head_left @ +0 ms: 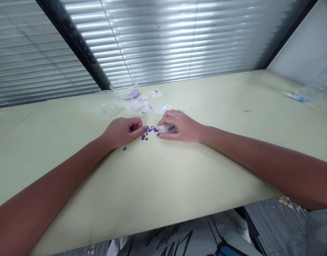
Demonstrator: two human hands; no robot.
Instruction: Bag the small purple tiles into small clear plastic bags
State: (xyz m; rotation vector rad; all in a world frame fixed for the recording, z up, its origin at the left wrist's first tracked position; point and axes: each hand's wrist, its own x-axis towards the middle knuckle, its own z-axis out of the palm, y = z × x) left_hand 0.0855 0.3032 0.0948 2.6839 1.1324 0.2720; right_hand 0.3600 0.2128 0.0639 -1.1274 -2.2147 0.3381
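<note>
**Tiny purple squares [149, 130] on the table [211, 177]**

The purple squares are small, flat and bright, like bits of cut paper. Most lie in a messy little patch on the pale green top, right between the two hands. One sits alone, closer to the person, and one lies on a small clear bag [167, 129].

The left hand [122, 131] rests beside the patch. Its fingers curl in, and it holds nothing that I can see. The right hand [180, 125] is on the other side of the patch. Its fingers and thumb bend around the clear bag and grip it.

Past the hands lie more little clear bags [139, 106], some with purple on them. Near them sit a big clear bowl [101, 104] and a smaller clear bowl [124, 87] with purple stuff inside. A clear plastic bottle [314, 87] lies at the far right, by the silver window blinds [163, 35].
</note>
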